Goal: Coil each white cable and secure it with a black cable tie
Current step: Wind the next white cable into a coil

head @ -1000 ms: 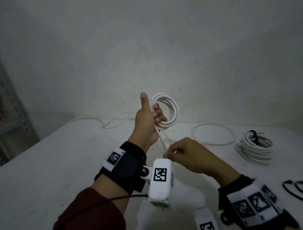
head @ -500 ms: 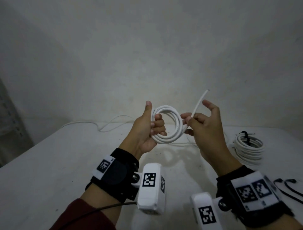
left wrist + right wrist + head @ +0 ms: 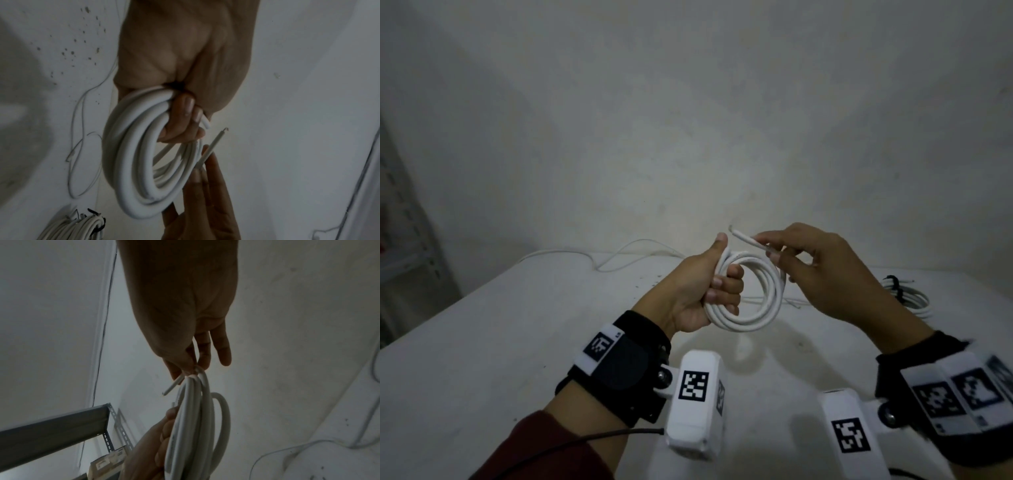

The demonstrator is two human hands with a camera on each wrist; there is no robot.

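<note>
The left hand is wrapped around one side of the coiled white cable, fingers curled through the ring and thumb up along its top, so the coil hangs upright in the air above the table; in the left wrist view the same hand shows fingertips pressed over several turns of the coil, with a short cut end poking out beside them. The right hand pinches the loose end of the cable between thumb and fingers just beside the top of the coil, the tip pointing up and left toward the left thumb; the other fingers are loosely spread. From the right wrist the hand is seen nipping the strand right where it meets the loops, and the free tip sticks out to the left.

Further out, on the right side of the table, lies a second coil already bound with a black cable tie; it also shows at the lower left of the left wrist view. A loose white cable trails along the far edge of the table by the wall; grey metal shelving stands at the left.
</note>
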